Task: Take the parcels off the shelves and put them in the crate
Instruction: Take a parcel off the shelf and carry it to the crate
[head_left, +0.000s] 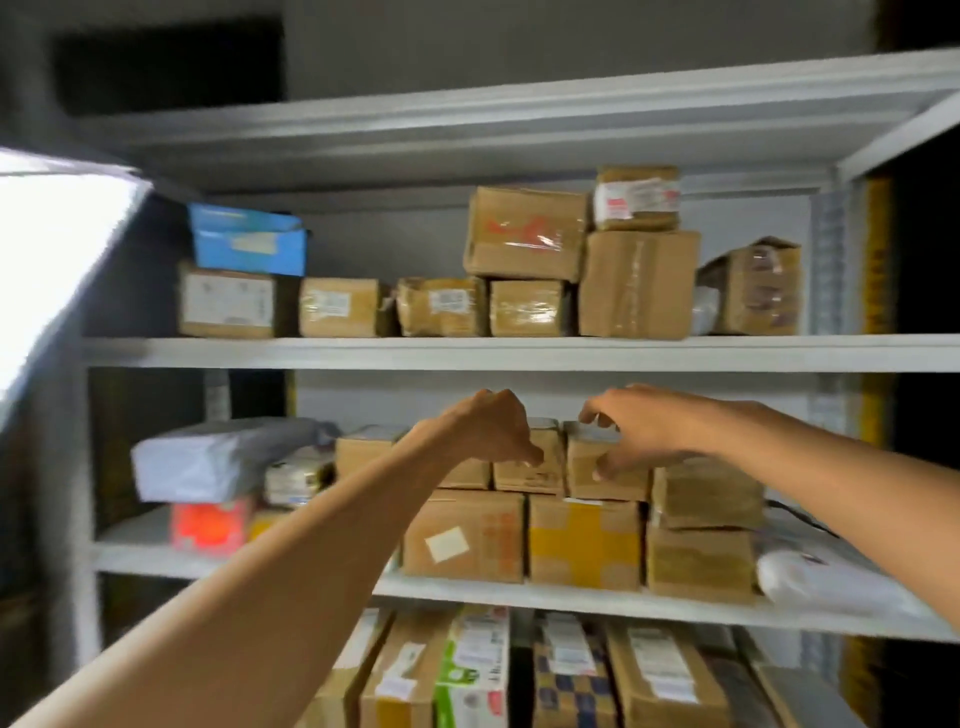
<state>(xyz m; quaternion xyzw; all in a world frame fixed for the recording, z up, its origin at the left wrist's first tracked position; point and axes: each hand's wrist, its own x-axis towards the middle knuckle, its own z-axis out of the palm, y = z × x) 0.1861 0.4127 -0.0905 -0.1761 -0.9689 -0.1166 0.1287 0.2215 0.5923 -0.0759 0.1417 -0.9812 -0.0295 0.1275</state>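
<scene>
Reaching into the middle shelf, right hand fingers part-open, pinching a small parcel atop the stack, left hand curled over the neighbouring parcel, hold uncertain; tight packing may drag adjacent boxes off, grey mailer crowding left, crate unseen.

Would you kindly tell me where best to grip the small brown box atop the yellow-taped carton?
Pinch the small brown box by its top and front face, from the open front: boxes flank both sides, leaving only those faces free. The right hand is placed so.
</scene>
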